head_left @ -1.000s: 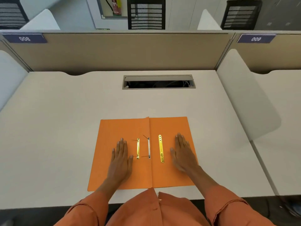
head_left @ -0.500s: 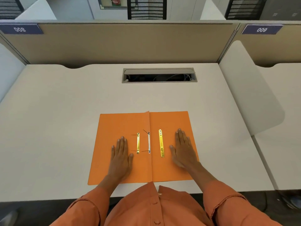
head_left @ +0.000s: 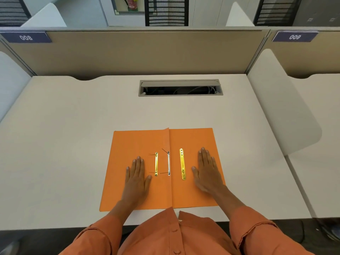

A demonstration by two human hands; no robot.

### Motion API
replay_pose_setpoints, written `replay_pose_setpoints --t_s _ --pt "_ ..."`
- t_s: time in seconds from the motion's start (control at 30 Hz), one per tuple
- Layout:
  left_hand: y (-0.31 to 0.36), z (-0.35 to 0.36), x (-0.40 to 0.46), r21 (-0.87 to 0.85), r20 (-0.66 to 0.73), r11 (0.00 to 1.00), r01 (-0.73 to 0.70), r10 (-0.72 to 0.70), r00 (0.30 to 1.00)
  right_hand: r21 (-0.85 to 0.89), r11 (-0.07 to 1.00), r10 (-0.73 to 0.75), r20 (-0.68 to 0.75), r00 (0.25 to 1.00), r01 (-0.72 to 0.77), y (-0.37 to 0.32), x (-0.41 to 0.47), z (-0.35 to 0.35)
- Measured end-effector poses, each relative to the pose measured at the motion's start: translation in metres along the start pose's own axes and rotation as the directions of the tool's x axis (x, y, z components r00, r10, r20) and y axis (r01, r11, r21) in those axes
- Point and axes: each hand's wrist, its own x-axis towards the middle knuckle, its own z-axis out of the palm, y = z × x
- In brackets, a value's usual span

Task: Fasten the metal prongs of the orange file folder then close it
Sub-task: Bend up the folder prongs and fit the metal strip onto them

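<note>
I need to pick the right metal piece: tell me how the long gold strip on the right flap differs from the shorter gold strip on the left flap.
The long gold strip lies alone on the orange folder's right flap, beside the right hand. The shorter gold strip lies on the left flap beside the left hand, with thin prongs sticking out at its ends; the long one has none. Both are shiny, narrow and lie parallel to the fold.

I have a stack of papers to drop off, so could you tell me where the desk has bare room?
The desk is bare left of the orange folder, right of it up to the white divider, and between its far edge and the cable slot. The crowded part is the folder itself: both hands, left and right, flank the metal fasteners.
</note>
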Motion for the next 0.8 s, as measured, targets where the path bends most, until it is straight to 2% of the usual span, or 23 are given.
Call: replay_pose_setpoints --t_s 0.1,0.17,0.23,0.3,0.4,0.47,0.53,0.67,0.8 --pt "0.001 -0.002 0.004 -0.037 0.012 0.999 0.02 -0.02 1.0 0.023 1.0 0.013 0.0 1.0 -0.013 -0.004 0.002 -0.004" --pt "0.004 -0.005 0.006 -0.059 -0.001 0.998 0.028 -0.028 1.0 0.089 0.996 0.026 -0.058 0.998 -0.021 -0.01 0.006 -0.012" --pt "0.007 -0.01 0.005 -0.128 -0.071 0.992 0.012 -0.021 0.997 0.156 0.988 0.017 -0.156 0.988 0.008 -0.016 0.012 -0.023" --pt "0.01 -0.013 -0.002 -0.23 -0.209 0.971 -0.062 0.013 0.978 0.198 0.979 0.0 -0.202 0.979 0.041 -0.023 0.018 -0.032" --pt "0.015 -0.012 -0.012 -0.307 -0.388 0.937 -0.163 0.033 0.921 0.401 0.916 0.031 -0.128 0.991 0.023 -0.036 0.026 -0.046" --pt "0.022 -0.013 -0.018 -0.307 -0.423 0.935 -0.18 0.035 0.905 0.45 0.892 -0.01 -0.057 0.998 0.035 -0.044 0.034 -0.052" --pt "0.027 -0.01 -0.02 -0.294 -0.437 0.941 -0.166 0.022 0.899 0.438 0.898 -0.047 0.014 0.999 0.036 -0.05 0.04 -0.057" --pt "0.037 -0.009 -0.022 -0.379 -0.407 0.922 -0.08 -0.088 0.909 0.365 0.93 -0.071 0.086 0.994 0.035 -0.057 0.049 -0.062" --pt "0.046 -0.011 -0.021 -0.429 -0.394 0.897 -0.104 -0.082 0.916 0.299 0.953 -0.091 0.11 0.99 0.054 -0.061 0.055 -0.065"
